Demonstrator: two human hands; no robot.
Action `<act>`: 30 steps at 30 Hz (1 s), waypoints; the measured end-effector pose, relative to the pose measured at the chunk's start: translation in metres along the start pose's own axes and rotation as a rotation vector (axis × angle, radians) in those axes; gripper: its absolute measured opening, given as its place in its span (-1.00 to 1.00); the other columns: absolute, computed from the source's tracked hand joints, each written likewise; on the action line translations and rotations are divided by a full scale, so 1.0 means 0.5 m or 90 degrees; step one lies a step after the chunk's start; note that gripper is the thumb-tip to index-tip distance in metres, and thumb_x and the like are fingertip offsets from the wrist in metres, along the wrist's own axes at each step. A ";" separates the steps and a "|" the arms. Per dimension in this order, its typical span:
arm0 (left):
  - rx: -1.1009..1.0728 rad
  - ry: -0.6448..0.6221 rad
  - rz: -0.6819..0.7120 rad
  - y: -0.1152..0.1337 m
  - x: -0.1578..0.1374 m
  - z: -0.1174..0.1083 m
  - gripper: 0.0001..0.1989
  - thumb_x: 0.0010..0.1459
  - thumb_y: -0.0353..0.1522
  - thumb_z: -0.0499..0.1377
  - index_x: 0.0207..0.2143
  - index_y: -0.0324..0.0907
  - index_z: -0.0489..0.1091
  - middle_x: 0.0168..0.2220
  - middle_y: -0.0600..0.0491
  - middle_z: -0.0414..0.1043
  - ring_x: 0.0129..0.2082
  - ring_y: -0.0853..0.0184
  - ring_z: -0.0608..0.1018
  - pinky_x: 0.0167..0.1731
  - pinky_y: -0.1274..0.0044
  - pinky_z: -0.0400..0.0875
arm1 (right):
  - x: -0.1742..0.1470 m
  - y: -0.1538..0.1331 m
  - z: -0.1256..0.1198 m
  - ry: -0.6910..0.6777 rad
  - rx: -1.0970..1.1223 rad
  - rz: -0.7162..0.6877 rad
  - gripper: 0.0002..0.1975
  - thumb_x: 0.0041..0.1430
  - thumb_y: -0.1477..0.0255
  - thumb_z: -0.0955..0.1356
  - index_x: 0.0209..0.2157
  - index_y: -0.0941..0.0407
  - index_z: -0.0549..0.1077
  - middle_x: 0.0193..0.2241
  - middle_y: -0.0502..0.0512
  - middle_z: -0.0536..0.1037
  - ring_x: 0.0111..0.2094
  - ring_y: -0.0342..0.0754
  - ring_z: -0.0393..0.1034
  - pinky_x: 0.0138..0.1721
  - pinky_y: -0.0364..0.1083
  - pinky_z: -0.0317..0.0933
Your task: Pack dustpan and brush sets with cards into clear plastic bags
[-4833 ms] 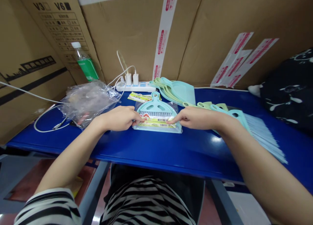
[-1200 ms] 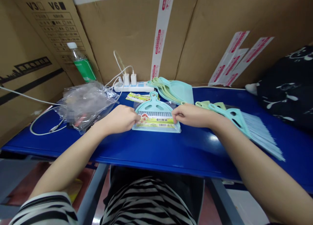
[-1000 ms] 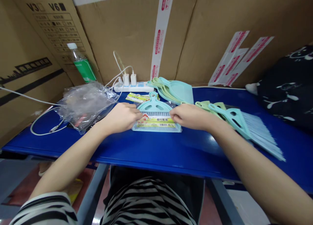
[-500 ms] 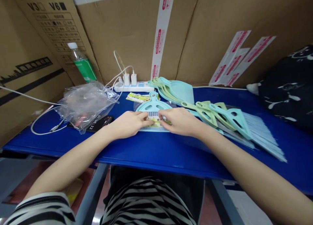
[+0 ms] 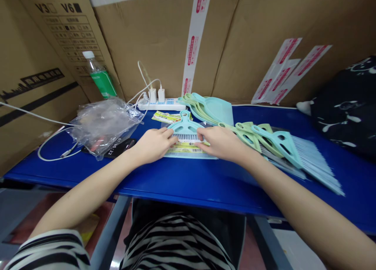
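Observation:
A light-blue hand brush (image 5: 184, 125) with grey bristles lies on a light-blue dustpan (image 5: 190, 157) in front of me, handle pointing away. Across the bristles lies a yellow and white label card (image 5: 188, 145). My left hand (image 5: 155, 144) is closed at the card's left end, thumb and fingers bent together over the brush's edge. At the right end, my right hand (image 5: 220, 142) has thumb and curled fingers on the card. The fingertips are partly hidden, and clear plastic shows around the brush head.
More dustpans (image 5: 217, 109) are stacked behind, and green and blue brushes (image 5: 279, 144) lie at right. Left are plastic bags (image 5: 105, 121), a phone (image 5: 119, 147) and a bottle (image 5: 101, 80). A power strip (image 5: 164, 104) and yellow cards (image 5: 166, 117) are near the cardboard wall.
My hands have moved apart, outward from the middle of the label card toward its ends. More of the card and the bristles now shows between them.

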State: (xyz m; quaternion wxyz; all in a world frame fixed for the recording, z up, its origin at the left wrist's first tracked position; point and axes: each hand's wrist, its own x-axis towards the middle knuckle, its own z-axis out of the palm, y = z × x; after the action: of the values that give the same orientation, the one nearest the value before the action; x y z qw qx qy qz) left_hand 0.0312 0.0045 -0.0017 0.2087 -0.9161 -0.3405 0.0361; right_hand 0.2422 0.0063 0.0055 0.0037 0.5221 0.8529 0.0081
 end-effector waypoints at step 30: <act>-0.059 -0.083 -0.035 0.001 0.001 -0.017 -0.78 0.16 -0.49 -0.05 -0.24 -0.24 0.36 -0.44 0.00 0.50 -0.46 0.27 0.55 -0.54 0.51 0.28 | 0.002 0.032 -0.001 -0.048 0.016 0.138 -0.57 0.13 0.62 0.10 0.04 0.25 0.23 -0.23 0.35 0.53 -0.34 0.12 0.40 -0.39 -0.02 0.06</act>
State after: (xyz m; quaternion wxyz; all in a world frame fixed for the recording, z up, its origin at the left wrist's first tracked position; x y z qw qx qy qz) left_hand 0.0334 0.0013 0.0061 0.1446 -0.9107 -0.3796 0.0742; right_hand 0.2560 0.0143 0.0064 0.0282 0.6111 0.7907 -0.0220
